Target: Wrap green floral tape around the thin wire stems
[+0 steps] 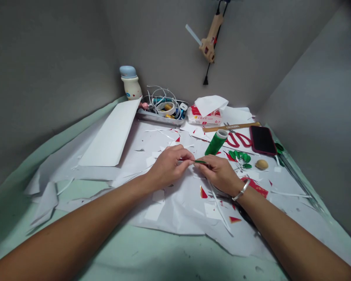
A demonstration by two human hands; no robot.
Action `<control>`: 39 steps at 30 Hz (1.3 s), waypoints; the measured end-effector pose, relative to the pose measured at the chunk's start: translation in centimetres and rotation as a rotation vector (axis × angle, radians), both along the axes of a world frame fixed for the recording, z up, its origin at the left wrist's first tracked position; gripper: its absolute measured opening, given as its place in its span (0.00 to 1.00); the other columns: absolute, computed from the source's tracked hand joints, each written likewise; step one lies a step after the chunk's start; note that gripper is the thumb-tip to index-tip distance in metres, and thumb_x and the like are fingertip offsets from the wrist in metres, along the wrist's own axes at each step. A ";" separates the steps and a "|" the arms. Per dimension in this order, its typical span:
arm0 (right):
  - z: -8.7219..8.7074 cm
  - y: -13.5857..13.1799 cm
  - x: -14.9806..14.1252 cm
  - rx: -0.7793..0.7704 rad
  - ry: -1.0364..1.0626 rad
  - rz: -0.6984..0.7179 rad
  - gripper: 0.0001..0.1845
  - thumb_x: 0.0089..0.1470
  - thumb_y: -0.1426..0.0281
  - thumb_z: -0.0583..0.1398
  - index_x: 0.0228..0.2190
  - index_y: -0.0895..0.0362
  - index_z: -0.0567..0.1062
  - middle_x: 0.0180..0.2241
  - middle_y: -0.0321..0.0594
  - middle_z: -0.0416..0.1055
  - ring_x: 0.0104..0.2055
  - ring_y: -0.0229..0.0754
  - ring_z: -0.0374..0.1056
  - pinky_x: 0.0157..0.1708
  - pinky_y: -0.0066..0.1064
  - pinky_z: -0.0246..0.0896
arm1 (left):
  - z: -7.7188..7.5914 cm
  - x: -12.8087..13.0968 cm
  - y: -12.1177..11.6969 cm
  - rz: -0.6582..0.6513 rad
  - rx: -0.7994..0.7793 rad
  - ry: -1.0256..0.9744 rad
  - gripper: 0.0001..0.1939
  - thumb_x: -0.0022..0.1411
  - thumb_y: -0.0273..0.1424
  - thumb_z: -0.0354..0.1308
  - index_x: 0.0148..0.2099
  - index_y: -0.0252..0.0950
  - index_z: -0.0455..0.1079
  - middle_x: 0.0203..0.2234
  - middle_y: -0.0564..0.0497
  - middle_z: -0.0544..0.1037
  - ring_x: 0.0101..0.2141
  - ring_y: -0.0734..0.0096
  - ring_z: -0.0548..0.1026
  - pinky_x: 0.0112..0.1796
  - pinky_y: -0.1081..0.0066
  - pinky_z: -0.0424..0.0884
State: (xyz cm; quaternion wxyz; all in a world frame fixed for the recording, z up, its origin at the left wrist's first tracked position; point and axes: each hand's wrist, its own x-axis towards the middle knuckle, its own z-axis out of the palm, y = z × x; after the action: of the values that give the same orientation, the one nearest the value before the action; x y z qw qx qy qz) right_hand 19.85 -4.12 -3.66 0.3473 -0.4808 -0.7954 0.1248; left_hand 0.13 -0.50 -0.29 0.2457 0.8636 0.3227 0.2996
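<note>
**Thin green stem (200,161), pinched two-handed**

Held above the middle of the pale green bench (175,253) by left hand (166,166) and right hand (219,173), fingertips clamped from both sides, likely for tension. Within reach: tilted green thread spool (215,143), small green leaf shapes (239,157).

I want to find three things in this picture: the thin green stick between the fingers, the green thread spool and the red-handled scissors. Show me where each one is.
Thin green stick (200,161): head view, on its middle, between the hands.
Green thread spool (214,143): head view, on the wound thread.
Red-handled scissors (229,141): head view, on a red handle loop.
</note>
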 end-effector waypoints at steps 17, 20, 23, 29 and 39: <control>0.4 0.0 0.0 0.057 0.093 -0.079 0.08 0.58 0.70 0.56 0.32 0.54 0.77 0.30 0.37 0.76 0.33 0.39 0.69 0.35 0.30 0.62 | -0.5 0.1 0.0 -0.087 0.092 0.193 0.08 0.59 0.26 0.52 0.36 0.38 0.73 0.29 0.51 0.74 0.35 0.67 0.70 0.43 0.62 0.64; 0.0 0.3 0.2 -0.042 0.114 -0.062 0.09 0.58 0.69 0.56 0.31 0.54 0.77 0.30 0.36 0.76 0.32 0.38 0.70 0.34 0.29 0.62 | -0.2 0.1 -0.1 -0.070 -0.042 0.112 0.08 0.59 0.27 0.52 0.35 0.38 0.73 0.29 0.51 0.74 0.33 0.68 0.70 0.38 0.66 0.66; -0.1 0.3 0.2 -0.062 0.063 -0.031 0.08 0.57 0.71 0.57 0.33 0.54 0.77 0.31 0.36 0.76 0.33 0.38 0.69 0.35 0.29 0.62 | -0.2 0.1 -0.1 -0.038 -0.135 0.048 0.07 0.59 0.27 0.52 0.34 0.37 0.72 0.30 0.51 0.75 0.32 0.69 0.71 0.35 0.68 0.67; 0.2 -0.5 -0.4 0.021 -0.188 0.042 0.08 0.57 0.70 0.57 0.32 0.54 0.77 0.26 0.37 0.73 0.32 0.39 0.65 0.33 0.29 0.59 | -0.5 0.0 0.4 0.073 -0.210 0.021 0.08 0.57 0.25 0.50 0.33 0.37 0.71 0.33 0.50 0.76 0.34 0.69 0.72 0.36 0.68 0.67; 1.0 -1.1 -0.6 0.224 -0.133 0.018 0.09 0.58 0.69 0.56 0.34 0.57 0.77 0.25 0.38 0.71 0.29 0.39 0.61 0.31 0.31 0.57 | -0.7 0.0 -0.2 -0.003 0.212 0.245 0.09 0.59 0.24 0.50 0.36 0.36 0.72 0.29 0.50 0.74 0.35 0.65 0.70 0.45 0.59 0.62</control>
State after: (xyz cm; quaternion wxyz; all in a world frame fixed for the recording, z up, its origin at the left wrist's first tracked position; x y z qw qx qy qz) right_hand 19.20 -5.19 -2.62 0.3442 -0.4392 -0.8299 0.0060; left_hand 0.16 -0.66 -0.96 0.1125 0.9152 0.3158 0.2239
